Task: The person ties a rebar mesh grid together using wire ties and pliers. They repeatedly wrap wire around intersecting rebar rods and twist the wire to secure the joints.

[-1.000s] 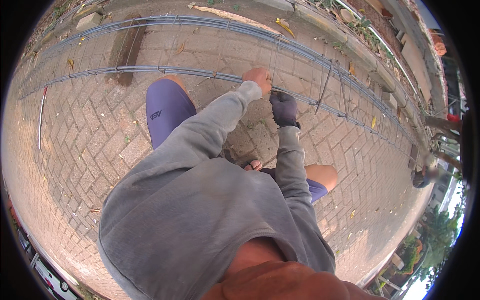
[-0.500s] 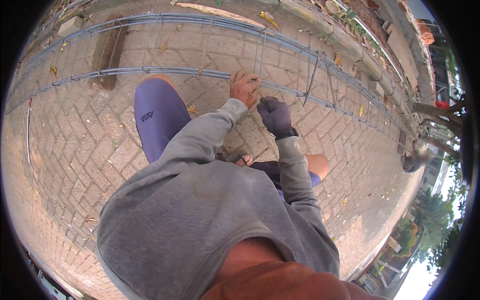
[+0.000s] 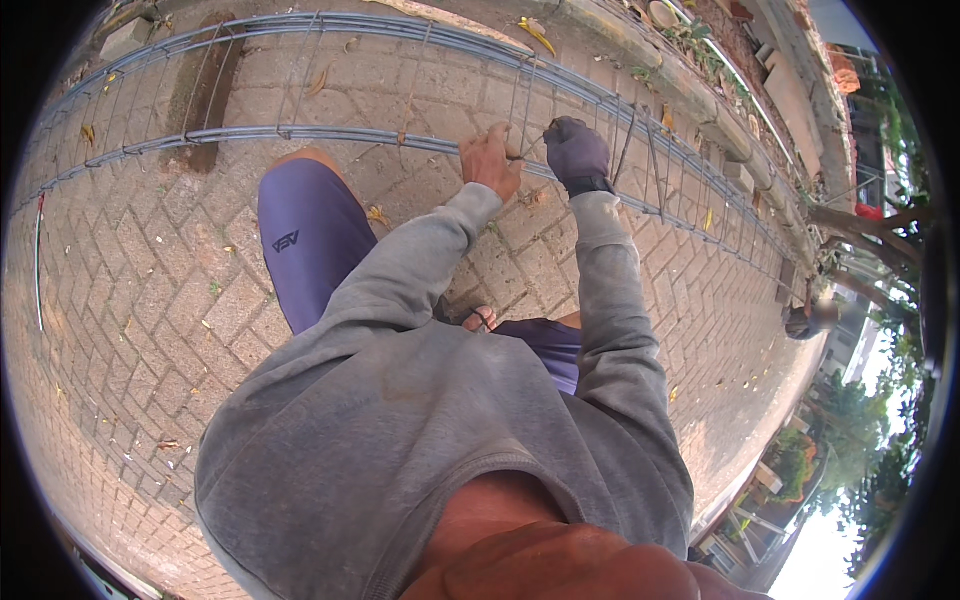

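Observation:
A long rebar cage (image 3: 330, 133) of bluish steel bars and thin square stirrups spans the ground in front of me. My left hand (image 3: 491, 163) is bare, its fingers bent round the near bars at a stirrup. Just right of it, my right hand (image 3: 578, 152), in a dark purple glove, is closed in a fist over the cage. A thin dark piece shows between the two hands, too small to name. What the right fist holds is hidden by its fingers.
A block (image 3: 205, 100) lies under the cage at the left. Beyond the cage runs a concrete kerb (image 3: 600, 40). Brick paving (image 3: 150, 300) surrounds me, with a thin red-and-white rod (image 3: 40, 262) at far left. Tree branches (image 3: 870, 225) stand at the right.
My right hand has moved forward and right, from beside the near bars to over the cage. The left hand stays at the near bars, its fingers slightly shifted.

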Motion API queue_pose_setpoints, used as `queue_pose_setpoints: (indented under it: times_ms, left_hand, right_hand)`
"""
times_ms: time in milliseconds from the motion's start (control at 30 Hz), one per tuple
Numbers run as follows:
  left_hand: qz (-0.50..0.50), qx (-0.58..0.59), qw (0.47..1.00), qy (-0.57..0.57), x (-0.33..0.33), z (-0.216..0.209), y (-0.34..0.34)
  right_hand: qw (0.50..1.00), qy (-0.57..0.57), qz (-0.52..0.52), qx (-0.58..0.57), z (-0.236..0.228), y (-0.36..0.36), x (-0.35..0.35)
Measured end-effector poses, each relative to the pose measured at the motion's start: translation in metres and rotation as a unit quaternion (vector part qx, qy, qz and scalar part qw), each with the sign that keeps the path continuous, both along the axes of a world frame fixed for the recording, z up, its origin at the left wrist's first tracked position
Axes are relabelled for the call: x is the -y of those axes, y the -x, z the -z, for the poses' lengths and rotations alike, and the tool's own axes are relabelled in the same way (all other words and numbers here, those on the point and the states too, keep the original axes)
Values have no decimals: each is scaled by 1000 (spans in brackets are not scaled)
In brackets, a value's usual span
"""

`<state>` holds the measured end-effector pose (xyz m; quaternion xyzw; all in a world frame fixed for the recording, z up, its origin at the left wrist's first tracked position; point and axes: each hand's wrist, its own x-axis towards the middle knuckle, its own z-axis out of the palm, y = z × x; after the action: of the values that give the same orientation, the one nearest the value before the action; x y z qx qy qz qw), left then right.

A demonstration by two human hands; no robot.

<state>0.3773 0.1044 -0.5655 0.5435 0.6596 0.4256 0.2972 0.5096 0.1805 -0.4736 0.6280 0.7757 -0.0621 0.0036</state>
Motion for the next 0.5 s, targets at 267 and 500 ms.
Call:
queue_pose_setpoints:
  times_ms: [267,500]
  left_hand:
    - [-2,-16,999,-30,1,9,-5]
    - [40,-42,998,5,2,-1,3]
  right_hand:
    - [987,125,-66,75,19,-29,45]
    - [877,310,53,-364,8,-53,72]
